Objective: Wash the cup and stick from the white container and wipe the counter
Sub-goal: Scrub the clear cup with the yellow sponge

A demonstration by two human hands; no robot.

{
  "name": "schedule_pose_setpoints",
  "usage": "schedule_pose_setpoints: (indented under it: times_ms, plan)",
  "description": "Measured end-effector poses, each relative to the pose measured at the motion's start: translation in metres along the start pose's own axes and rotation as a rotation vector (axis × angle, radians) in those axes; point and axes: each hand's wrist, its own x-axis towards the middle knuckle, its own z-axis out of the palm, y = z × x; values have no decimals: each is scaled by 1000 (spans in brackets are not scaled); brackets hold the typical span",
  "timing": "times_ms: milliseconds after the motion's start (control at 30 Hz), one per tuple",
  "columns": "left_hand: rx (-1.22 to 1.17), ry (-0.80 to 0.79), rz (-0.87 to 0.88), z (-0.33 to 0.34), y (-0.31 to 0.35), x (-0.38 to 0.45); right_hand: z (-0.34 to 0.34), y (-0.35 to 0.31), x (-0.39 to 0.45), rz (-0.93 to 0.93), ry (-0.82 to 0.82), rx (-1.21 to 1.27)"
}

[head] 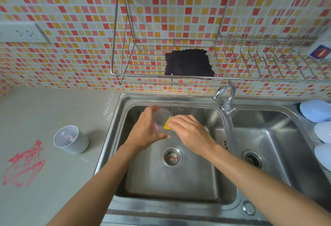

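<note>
Clear plastic cup [162, 119] sits gripped in our left hand [148, 130] over the sink [179, 181], mouth facing right. Our right hand [188, 130] pinches the yellow sponge [167, 125] at its rim. White container [70, 139], stick [67, 137] inside, waits on the surface's sink-side edge.

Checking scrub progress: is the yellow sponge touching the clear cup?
Touching. The head view shows the yellow sponge, pinched in the right hand, pressed against the rim of the clear cup held by the left hand over the sink.
</note>
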Motion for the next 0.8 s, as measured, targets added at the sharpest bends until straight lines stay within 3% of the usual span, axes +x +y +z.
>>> schedule_pose_setpoints:
  times_ms: [100, 233, 300, 400, 467, 567, 700, 733, 800]
  plan:
    - [73, 61, 11, -4, 6, 1, -3, -6, 3, 117, -40, 161]
    - [325, -8, 28, -13, 8, 4, -10, -10, 6, 463, -130, 555]
    - [340, -53, 22, -15, 10, 5, -14, -5, 8, 400, -182, 496]
    - [356, -116, 88, -13, 13, 4, -13, 14, 9, 6, -198, 95]
    - [351, -131, 87, -13, 14, 6, -12, 21, 11, -79, -173, -5]
    - [354, -111, 104, -16, 11, 10, -10, 9, 9, 48, -115, 93]
    - [377, -153, 139, -17, 4, 12, -4, -15, 5, 578, -142, 653]
    - [384, -164, 145, -16, 3, 12, -5, -13, 5, 582, -161, 665]
    - [404, -176, 142, -14, 2, 10, -9, -3, 4, 374, -188, 471]
